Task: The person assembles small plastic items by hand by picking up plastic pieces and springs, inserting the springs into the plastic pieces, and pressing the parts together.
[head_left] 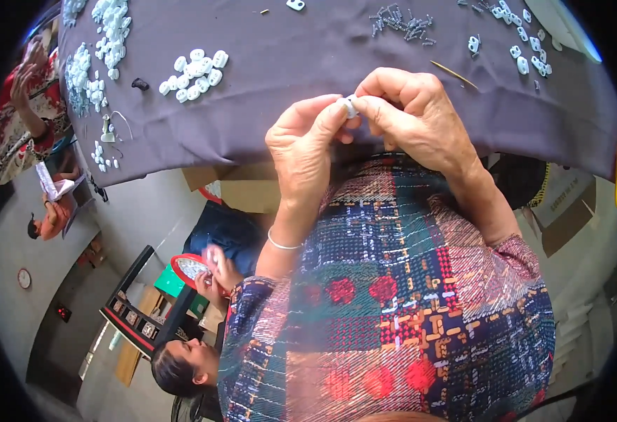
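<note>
Head view: a small white moulded plastic piece point(351, 105) is pinched between the fingers of the left hand point(305, 151) and the right hand point(414, 116), held in the air just in front of the near edge of the bench draped in dark purple cloth point(308, 49). Thumb and forefinger of the left hand are pressed on the piece from the left; the right fingers are curled tightly against it from the right, so most of it is hidden. Its long axis and the way it points cannot be told. The piece is judged light, stiff and smooth, apt to slip; hold is best taken across its short sides with the fingertips. On the bench, beyond the piece and to its left, a cluster of like white plastic pieces point(194, 74) is laid; beyond it to the right, a heap of small grey metal springs point(401, 22), a thin yellowish stick point(453, 74) and further scattered white pieces point(516, 32) are seen. A thin silver bangle point(282, 244) is worn on the left wrist.
</note>
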The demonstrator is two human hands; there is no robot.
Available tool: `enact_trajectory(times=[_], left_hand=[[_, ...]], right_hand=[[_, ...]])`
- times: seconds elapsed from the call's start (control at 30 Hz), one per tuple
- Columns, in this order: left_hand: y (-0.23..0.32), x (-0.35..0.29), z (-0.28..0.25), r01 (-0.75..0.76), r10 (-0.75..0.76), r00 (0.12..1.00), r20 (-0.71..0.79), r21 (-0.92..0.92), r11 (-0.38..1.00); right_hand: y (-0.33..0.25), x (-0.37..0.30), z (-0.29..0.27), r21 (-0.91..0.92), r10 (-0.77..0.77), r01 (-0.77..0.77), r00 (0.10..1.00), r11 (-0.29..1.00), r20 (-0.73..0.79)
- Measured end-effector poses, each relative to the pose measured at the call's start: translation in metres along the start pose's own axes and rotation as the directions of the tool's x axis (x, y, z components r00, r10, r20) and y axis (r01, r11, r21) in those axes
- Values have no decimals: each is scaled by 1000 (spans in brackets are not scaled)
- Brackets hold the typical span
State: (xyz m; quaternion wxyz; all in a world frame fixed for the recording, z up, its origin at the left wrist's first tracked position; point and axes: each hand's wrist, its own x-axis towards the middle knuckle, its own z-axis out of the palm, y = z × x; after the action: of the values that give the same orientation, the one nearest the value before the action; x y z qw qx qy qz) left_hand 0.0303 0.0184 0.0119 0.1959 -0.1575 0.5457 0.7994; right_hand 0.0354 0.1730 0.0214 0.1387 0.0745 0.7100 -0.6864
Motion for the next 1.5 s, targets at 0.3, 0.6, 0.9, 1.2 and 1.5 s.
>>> enact_trajectory(times=[0.3,0.6,0.9,1.2,1.5], left_hand=[[0,0,3,-7,7,999,-41,4,1000],[4,7,-1,69,-68,998,12,-152,986],[7,20,-12,188,-118,976,181,-444,876],[11,29,-12,164,-82,982,170,-553,817],[11,30,-15,145,-65,986,155,-590,794]], right_hand=[[-5,4,0,87,141,-145,989,986,47],[1,10,10,-88,-101,97,994,991,-36],[-16,4,21,-158,-299,269,929,950,-218],[-21,17,28,-504,-563,441,819,742,-113],[-22,22,33,-533,-558,442,827,721,-68]])
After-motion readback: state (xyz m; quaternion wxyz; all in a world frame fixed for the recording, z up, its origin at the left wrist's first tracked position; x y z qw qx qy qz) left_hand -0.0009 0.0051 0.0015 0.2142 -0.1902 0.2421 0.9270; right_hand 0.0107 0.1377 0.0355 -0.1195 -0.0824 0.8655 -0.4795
